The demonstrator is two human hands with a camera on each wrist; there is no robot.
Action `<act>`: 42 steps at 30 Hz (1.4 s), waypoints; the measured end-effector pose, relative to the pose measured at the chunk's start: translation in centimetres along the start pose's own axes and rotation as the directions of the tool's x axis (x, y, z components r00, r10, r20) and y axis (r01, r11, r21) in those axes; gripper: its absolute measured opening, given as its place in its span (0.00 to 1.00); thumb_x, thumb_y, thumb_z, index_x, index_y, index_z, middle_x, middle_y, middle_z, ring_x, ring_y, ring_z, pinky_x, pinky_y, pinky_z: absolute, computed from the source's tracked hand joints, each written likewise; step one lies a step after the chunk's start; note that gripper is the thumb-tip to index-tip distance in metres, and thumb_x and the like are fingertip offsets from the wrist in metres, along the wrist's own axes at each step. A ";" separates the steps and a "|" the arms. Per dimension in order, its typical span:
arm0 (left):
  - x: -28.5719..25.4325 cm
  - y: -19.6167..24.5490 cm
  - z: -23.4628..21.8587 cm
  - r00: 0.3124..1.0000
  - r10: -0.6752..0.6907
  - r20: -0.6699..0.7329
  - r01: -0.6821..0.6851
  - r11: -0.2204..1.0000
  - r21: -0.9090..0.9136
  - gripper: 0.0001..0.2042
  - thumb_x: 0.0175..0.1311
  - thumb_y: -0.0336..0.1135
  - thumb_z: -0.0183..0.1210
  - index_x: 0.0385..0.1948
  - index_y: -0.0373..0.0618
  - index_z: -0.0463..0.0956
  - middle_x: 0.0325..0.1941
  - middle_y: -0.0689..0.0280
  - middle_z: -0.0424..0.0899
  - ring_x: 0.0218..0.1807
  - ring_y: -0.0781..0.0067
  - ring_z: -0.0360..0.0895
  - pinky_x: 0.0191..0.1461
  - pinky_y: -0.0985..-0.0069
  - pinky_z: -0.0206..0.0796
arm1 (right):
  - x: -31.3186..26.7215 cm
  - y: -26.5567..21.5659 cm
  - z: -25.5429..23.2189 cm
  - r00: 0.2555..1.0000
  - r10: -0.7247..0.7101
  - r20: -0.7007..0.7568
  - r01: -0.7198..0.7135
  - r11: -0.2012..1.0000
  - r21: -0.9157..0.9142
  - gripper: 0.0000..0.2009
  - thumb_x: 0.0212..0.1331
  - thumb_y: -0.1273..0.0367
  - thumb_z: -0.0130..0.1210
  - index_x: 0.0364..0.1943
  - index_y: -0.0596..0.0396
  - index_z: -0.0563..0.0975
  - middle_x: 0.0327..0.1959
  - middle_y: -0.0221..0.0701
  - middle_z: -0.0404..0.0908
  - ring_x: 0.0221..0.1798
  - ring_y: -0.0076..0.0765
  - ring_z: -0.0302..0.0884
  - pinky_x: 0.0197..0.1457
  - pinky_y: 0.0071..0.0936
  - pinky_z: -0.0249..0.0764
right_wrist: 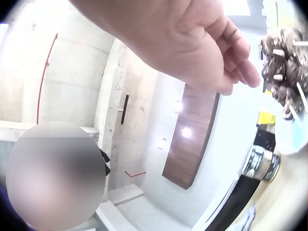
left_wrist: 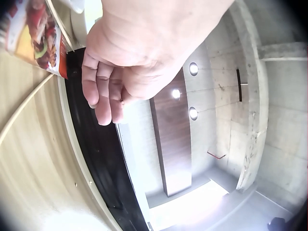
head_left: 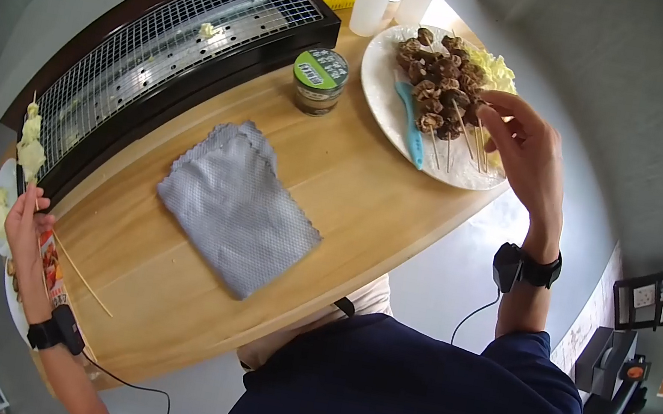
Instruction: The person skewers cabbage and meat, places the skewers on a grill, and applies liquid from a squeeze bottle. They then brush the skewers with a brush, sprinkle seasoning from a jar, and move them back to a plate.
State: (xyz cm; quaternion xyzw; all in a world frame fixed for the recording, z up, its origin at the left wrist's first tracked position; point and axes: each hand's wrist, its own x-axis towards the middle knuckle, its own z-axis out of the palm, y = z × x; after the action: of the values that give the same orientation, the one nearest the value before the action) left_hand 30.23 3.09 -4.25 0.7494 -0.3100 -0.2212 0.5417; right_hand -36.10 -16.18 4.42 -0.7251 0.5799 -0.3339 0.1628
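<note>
Meanwhile, right hand [head_left: 529,147] beside the mushroom skewers [head_left: 446,86].

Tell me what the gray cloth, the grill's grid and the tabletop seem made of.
Gray cloth: soft matte fabric, probably synthetic, from its dimpled texture. Grid: shiny metal, likely; thin glinting wires. Tabletop: smooth wood or laminate; pale grain.

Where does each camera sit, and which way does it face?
Head: on the head, facing forward and down at the grill and table; left hand, right hand and dark shirt show.
Left wrist: looks past the left hand toward ceiling lights.
Right wrist: looks past the right hand toward ceiling lights, skewers at one side.
Head and right wrist share the jar.
</note>
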 end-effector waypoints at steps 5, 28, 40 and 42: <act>-1.2 1.1 0.6 0.999 -0.035 0.004 0.035 0.998 0.044 0.17 0.73 0.51 0.59 0.40 0.45 0.80 0.27 0.72 0.82 0.23 0.85 0.78 0.26 0.87 0.67 | -0.3 3.8 -0.5 0.991 0.132 -0.015 -0.132 0.967 -0.220 0.11 0.67 0.65 0.61 0.44 0.57 0.84 0.30 0.36 0.86 0.26 0.28 0.81 0.32 0.28 0.74; -7.8 7.1 5.3 0.955 0.293 0.042 -0.296 0.947 0.126 0.13 0.78 0.40 0.55 0.34 0.40 0.76 0.19 0.72 0.71 0.21 0.85 0.70 0.28 0.86 0.62 | 0.7 8.5 -0.4 0.950 0.310 -0.039 -0.304 0.946 0.116 0.14 0.67 0.64 0.61 0.39 0.65 0.84 0.24 0.32 0.83 0.23 0.18 0.74 0.26 0.22 0.70; -12.6 11.7 11.1 0.899 0.303 0.316 -0.335 0.941 0.049 0.10 0.77 0.33 0.55 0.37 0.35 0.78 0.26 0.68 0.80 0.24 0.81 0.78 0.32 0.82 0.72 | -0.9 -0.6 -0.1 0.981 0.184 -0.056 -0.138 0.876 0.462 0.11 0.68 0.65 0.63 0.43 0.60 0.83 0.25 0.24 0.79 0.20 0.10 0.65 0.22 0.12 0.59; -13.9 13.4 13.0 0.849 0.294 0.438 -0.348 0.937 0.045 0.10 0.77 0.32 0.54 0.38 0.34 0.80 0.26 0.67 0.81 0.26 0.79 0.80 0.33 0.80 0.74 | -1.3 -3.5 0.8 0.992 0.123 0.009 -0.114 0.886 0.449 0.10 0.68 0.65 0.63 0.42 0.59 0.83 0.25 0.23 0.79 0.20 0.11 0.66 0.21 0.12 0.59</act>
State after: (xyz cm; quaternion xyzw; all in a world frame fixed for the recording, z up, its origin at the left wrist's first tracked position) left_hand 8.69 1.17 4.30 0.6523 -0.5543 -0.2657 0.4434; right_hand -33.16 -14.12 5.60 -0.6280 0.5317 -0.4553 0.3401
